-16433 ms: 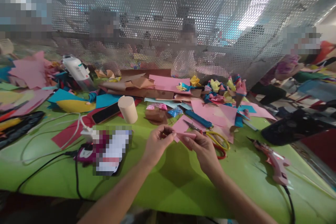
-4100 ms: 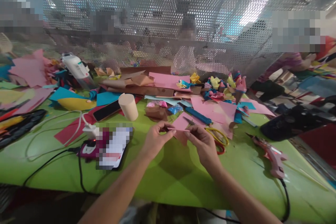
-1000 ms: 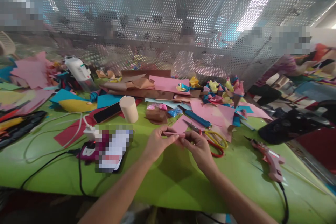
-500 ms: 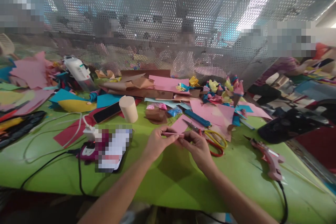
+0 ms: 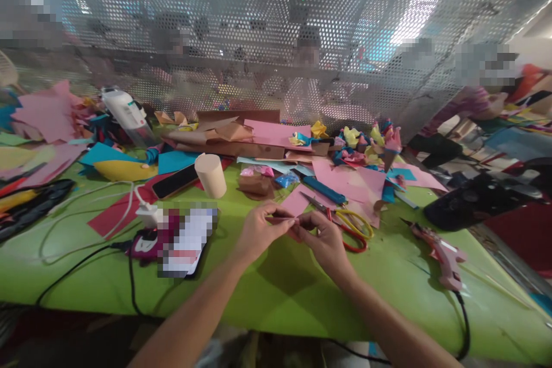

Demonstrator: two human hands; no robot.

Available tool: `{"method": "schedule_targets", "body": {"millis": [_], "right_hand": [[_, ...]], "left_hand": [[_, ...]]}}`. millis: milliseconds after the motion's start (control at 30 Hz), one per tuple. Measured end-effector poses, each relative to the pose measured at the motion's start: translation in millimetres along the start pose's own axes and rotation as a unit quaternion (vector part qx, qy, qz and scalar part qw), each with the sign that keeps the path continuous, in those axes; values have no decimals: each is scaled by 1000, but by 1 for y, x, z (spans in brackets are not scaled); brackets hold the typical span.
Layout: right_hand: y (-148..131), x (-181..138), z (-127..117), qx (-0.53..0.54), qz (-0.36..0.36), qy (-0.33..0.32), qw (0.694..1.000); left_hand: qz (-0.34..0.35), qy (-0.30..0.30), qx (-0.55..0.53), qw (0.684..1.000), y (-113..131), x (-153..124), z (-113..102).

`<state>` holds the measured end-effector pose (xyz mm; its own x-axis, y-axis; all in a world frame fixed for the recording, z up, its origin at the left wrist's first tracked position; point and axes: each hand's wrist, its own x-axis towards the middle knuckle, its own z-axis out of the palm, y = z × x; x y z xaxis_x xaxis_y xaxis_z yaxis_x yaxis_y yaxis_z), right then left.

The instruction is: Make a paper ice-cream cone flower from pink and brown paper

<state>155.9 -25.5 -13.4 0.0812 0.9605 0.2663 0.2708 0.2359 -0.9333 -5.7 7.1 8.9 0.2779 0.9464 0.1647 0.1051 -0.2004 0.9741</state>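
Observation:
Between both hands, above the green table (image 5: 267, 307), is a small folded strip of pink paper (image 5: 279, 220). My left hand (image 5: 261, 232) pinches its left end between thumb and fingers. At the other end, my right hand (image 5: 321, 237) closes on it with curled fingers, which partly cover the paper. Just beyond my right hand lie scissors (image 5: 354, 224) with red and yellow handles. A blue utility knife (image 5: 324, 190) rests behind them on pink paper sheets (image 5: 349, 178).
A pink glue gun (image 5: 442, 256) lies at the right near a black bottle (image 5: 478, 201). On the left are a phone (image 5: 190, 244), a magenta power strip (image 5: 149, 246) with cables, and a beige cylinder (image 5: 210, 175). Paper scraps and brown cardboard (image 5: 224, 138) line the back.
The pink paper strip looks thinner and more tilted between my fingers, its right end now lower. My hands stay in nearly the same place. The camera view has shifted slightly.

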Motion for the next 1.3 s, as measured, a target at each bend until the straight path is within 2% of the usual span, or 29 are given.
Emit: {"method": "schedule_targets", "body": {"millis": [400,700,1000,1300], "right_hand": [[-2,-1,1,-24,-11,4,1000],[-2,-1,2,-32,-17,8,999],[-1,-1,1,-14,8,-11,1000],[-2,-1,-1,41,20,36,998]], "left_hand": [[-62,-8,-55,997,2,-1,3],[-57,-13,-54,997,2,0,4],[-70,-13,-55,996,1,-1,5],[-59,-17,-47,997,1,1,2]]}}
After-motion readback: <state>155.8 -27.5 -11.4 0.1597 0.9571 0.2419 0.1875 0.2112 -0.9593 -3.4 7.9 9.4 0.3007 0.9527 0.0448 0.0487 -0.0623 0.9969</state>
